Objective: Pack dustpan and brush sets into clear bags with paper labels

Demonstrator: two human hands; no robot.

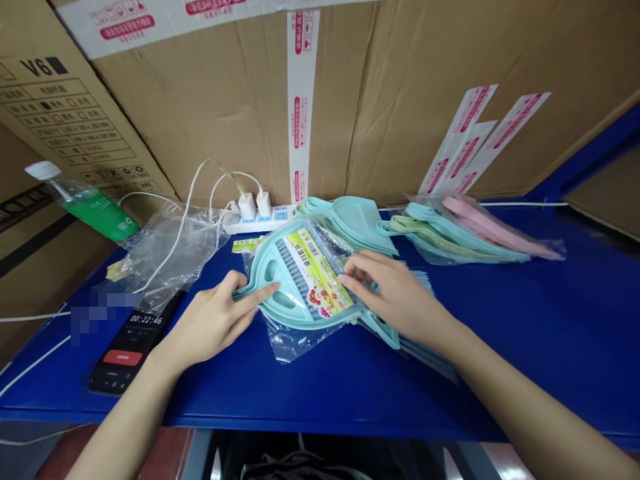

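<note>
A light blue dustpan [306, 325] lies at the middle of the blue surface in a clear plastic bag [287, 343]. Inside it is a brush [273, 260] with grey bristles, and a yellow-green label card [320, 273] lies over the bristles. My left hand [217, 317] grips the dustpan at its left end, the index finger stretched out over the brush. At the card's right edge, my right hand [383, 287] has thumb and fingers pinched on the bag. Further light blue pieces and bristles [425, 353] show partly beneath the right hand.
Light blue dustpans [355, 220] lie behind, with bagged blue, green and pink ones [480, 230] at right. A power strip [265, 220] with white cables, a crumpled bag [170, 233], a phone [133, 347] and a bottle [95, 207] are left. Cardboard boxes [225, 107] stand behind.
</note>
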